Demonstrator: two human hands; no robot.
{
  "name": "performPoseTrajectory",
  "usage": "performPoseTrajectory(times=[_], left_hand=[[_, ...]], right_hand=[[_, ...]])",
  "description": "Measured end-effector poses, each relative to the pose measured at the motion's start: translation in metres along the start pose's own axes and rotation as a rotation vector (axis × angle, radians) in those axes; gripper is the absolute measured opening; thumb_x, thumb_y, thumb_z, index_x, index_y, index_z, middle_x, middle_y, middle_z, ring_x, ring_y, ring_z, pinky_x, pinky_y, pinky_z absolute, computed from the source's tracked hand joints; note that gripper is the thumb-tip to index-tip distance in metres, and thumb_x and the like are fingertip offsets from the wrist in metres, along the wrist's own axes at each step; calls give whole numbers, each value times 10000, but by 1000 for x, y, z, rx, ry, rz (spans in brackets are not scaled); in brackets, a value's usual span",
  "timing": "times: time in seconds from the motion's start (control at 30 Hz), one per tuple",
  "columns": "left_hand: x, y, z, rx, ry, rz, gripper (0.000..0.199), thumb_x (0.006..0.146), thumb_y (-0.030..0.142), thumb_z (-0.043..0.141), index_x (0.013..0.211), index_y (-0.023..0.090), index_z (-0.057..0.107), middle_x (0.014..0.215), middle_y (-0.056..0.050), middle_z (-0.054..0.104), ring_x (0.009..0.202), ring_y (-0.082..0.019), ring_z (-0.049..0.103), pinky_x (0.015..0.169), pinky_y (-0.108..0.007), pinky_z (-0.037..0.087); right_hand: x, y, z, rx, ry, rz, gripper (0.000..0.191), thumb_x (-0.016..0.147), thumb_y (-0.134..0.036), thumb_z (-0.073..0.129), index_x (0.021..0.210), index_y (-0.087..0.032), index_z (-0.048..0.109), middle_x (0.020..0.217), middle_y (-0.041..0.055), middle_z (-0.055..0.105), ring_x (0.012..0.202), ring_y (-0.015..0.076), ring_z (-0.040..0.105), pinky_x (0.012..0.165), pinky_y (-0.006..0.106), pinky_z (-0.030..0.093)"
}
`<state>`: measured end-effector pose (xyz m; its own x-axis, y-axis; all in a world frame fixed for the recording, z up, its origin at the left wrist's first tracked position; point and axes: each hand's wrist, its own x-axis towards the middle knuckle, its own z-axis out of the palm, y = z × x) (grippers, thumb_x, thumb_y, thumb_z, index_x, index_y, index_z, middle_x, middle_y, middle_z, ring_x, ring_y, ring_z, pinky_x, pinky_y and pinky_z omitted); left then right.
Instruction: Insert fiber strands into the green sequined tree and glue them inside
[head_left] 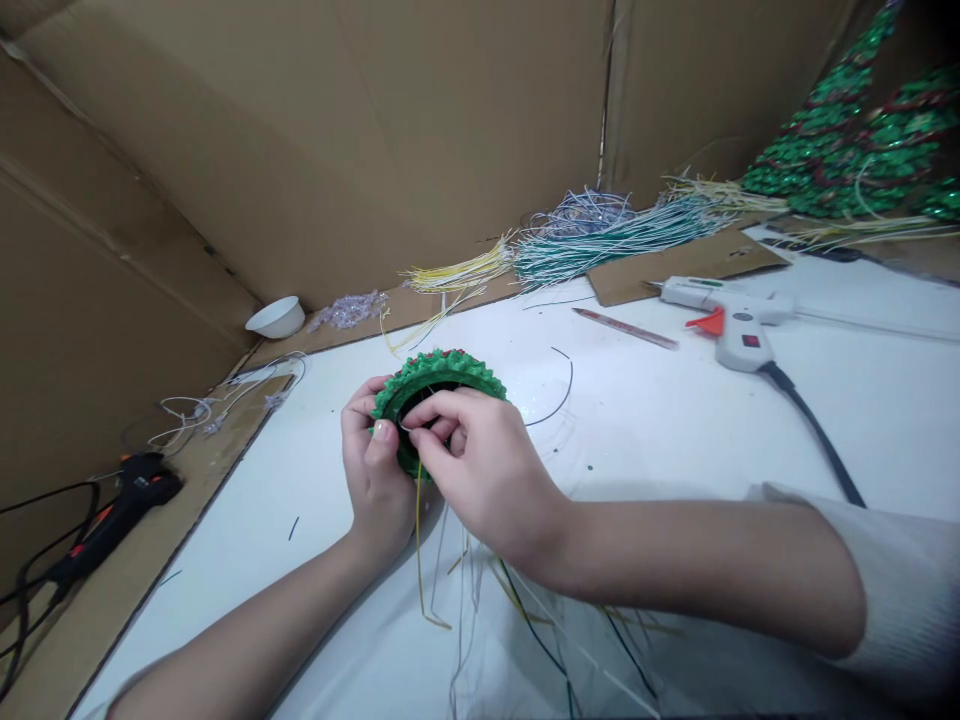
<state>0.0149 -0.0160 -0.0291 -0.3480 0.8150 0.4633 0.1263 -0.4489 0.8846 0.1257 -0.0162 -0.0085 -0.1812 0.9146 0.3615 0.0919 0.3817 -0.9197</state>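
Surface: white table (675, 420) is walled at the back and left by brown cardboard (337, 140)
Ring: a green beaded ring (439, 375), dotted red along its top edge, is held just above the table near its middle, between both hands
Left hand: the left hand (375, 470) is wrapped round the ring's left side, thumb pressed on the front of the rim
Right hand: the right hand (487, 465) is laid over the ring's lower right, fingertips pinched together at the dark opening; whether a strand is caught between them cannot be told
Strands: thin yellow, clear and dark strands (465, 580) are seen hanging from below the hands toward the near edge
Glue gun: a white glue gun (731, 320) is lying well to the right, its dark cord trailing forward
Black gun: a black glue gun (124, 500) is lying on the cardboard at left
Bowl: a white bowl (276, 317) is set in the back corner
Bundles: yellow, teal and lilac wire bundles (600, 235) are piled along the back wall
Pencil: a pencil (626, 328) is lying beside the white gun
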Motion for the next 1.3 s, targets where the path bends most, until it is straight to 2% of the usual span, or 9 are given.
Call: performPoseTrajectory(times=[0.43,0.6,0.8,1.0,1.3], left_hand=[[1,0,3,-19,0,24,308,735,461,603,773,183,477,994,-41,534,893,-187,562,715,-279,522],[0,3,6,-27,22,16,315,724,462,616,772,179,489,967,-37,538,865,-181,561,688,-276,522],[-2,11,10,-97,40,-63,352,664,452,675,741,178,467,1057,-60,517,848,-180,563,648,-270,530],[-1,13,11,-78,71,-75,357,633,455,691,721,182,478,1042,-59,524,883,-199,555,712,-297,538],[-3,13,12,-72,68,-66,315,659,432,674,714,186,486,1013,-59,524,886,-208,559,719,-315,540]], right_hand=[[1,-7,2,18,5,143,136,769,-158,526,784,-184,658,722,3,635,633,109,526,582,240,397],[2,-6,2,5,-1,140,131,769,-154,525,774,-182,653,710,0,643,624,107,529,582,242,397],[2,-5,3,9,-29,152,130,777,-159,522,753,-178,649,718,13,659,647,119,555,593,248,407],[3,-5,3,-6,-50,150,127,782,-165,529,724,-174,642,696,20,656,639,122,564,592,250,410],[4,-5,2,-21,-52,127,134,779,-163,534,680,-174,623,669,12,648,624,118,567,588,248,410]])
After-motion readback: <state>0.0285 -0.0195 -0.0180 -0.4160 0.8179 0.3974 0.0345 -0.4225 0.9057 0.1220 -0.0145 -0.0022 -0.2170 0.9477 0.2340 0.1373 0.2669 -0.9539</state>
